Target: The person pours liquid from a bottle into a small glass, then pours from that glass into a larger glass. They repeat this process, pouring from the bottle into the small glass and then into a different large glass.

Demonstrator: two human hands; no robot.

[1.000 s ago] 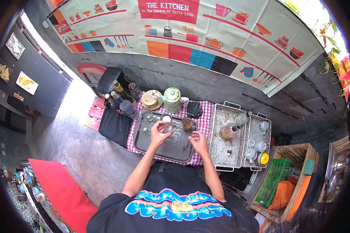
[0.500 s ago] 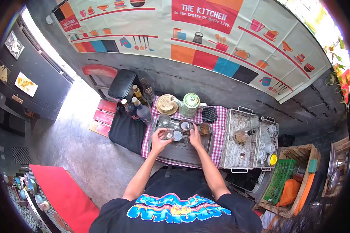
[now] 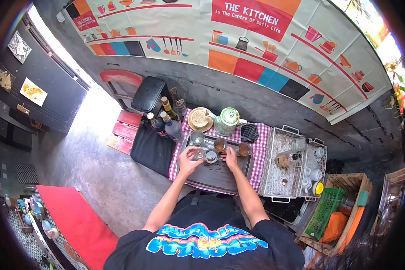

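On the dark tray [image 3: 220, 180], my left hand [image 3: 189, 159] has its fingers closed around a small clear glass [image 3: 200, 155]. My right hand [image 3: 230, 159] is at the right of a second glass [image 3: 211, 156], with thumb and fingers apart; contact with the glass is hard to make out. Just beyond the right fingertips is a glass of brown liquid [image 3: 220, 145]. Another brown-filled glass [image 3: 244, 149] sits to the right, and a clear glass [image 3: 196, 137] stands at the tray's back left. Dark bits lie scattered on the tray.
Behind the tray are a green patterned teapot [image 3: 230, 118] and round wooden coasters [image 3: 200, 119]. Several bottles [image 3: 172, 127] stand at the left. A white wire basket [image 3: 279, 180] holding a bottle and cups is at the right, on or beside the checked cloth [image 3: 262, 148].
The whole view has shifted slightly, moving the table right in the picture. The glass near my right fingers now shows brown where it looked pale before. My left hand still holds its small glass.
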